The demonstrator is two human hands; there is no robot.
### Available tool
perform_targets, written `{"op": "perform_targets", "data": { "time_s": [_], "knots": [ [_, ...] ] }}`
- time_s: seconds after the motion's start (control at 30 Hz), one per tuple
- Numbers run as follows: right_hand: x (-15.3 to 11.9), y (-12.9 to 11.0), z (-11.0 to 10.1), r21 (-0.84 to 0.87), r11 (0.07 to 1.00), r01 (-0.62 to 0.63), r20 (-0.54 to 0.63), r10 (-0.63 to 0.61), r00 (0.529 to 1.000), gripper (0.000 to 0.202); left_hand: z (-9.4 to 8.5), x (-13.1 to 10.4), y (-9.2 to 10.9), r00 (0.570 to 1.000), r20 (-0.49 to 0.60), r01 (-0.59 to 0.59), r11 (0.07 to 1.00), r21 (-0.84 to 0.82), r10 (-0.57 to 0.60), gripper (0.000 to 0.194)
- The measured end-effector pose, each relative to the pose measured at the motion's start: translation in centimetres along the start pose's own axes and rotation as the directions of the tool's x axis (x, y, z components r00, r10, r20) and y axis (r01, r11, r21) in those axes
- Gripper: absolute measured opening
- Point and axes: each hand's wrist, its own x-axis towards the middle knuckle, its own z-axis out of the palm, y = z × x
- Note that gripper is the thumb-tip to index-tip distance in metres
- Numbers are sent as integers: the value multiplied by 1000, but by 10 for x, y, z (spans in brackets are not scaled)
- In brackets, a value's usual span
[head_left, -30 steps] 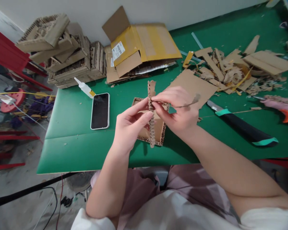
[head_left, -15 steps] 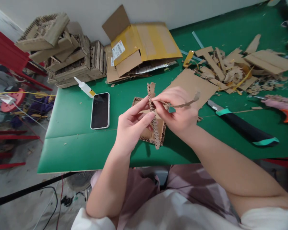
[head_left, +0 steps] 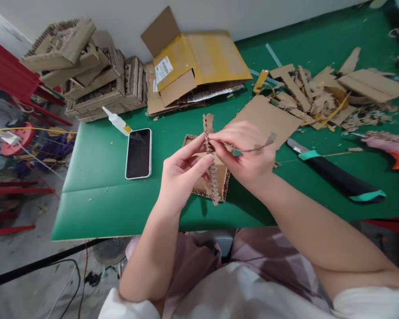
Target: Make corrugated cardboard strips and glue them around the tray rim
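Observation:
Between my hands stands a strip of corrugated cardboard (head_left: 213,177), its wavy fluting showing along the lower half. My left hand (head_left: 184,173) pinches it from the left with thumb and fingers. My right hand (head_left: 248,153) pinches at the strip's upper part, and a thin torn piece of paper (head_left: 266,142) trails out over its knuckles to the right. Below both hands a shallow cardboard tray (head_left: 225,191) with corrugated walls rests on the table; the hands hide part of it.
A phone (head_left: 138,153) and a glue bottle (head_left: 117,122) lie at left. Stacked cardboard trays (head_left: 96,84) and a yellow-taped box (head_left: 213,57) stand behind. To the right are a flat cardboard sheet (head_left: 264,117), a scrap heap (head_left: 315,93), a knife (head_left: 339,175) and a pink glue gun (head_left: 385,144).
Both hands and the cardboard strip have shifted very slightly. The thin torn piece over my right hand sits a little differently. Everything else stays in place.

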Motion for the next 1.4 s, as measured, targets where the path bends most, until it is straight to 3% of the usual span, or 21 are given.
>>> {"op": "perform_targets", "data": {
  "time_s": [0.3, 0.53, 0.7, 0.97, 1.2, 1.4],
  "knots": [
    [3, 1, 2, -66, 997, 41, -2, -41, 999, 9, 1, -1, 1, 999, -4, 47, 999, -2, -47, 33],
    [2, 1, -2, -105, 994, 14, 73, -6, 997, 7, -2, 1, 1, 1000, -18, 10, 998, 69, -9, 37],
    [1, 1, 2, -102, 994, 49, -8, -51, 999, 7, 0, -1, 2, 999, -28, 39, 997, 71, -37, 34],
    [3, 1, 1, -76, 997, -12, 45, 15, 999, 7, -1, -1, 3, 998, -8, 59, 998, 29, -59, 34],
    [1, 1, 0, -48, 999, 3, 8, -3, 1000, 7, -1, -1, 3, 1000, -12, 7, 994, 109, -5, 37],
    [1, 3, -1, -81, 997, -15, 84, 22, 996, 8, 1, -2, 3, 1000, -25, -12, 986, 164, 16, 38]
  ]
}}
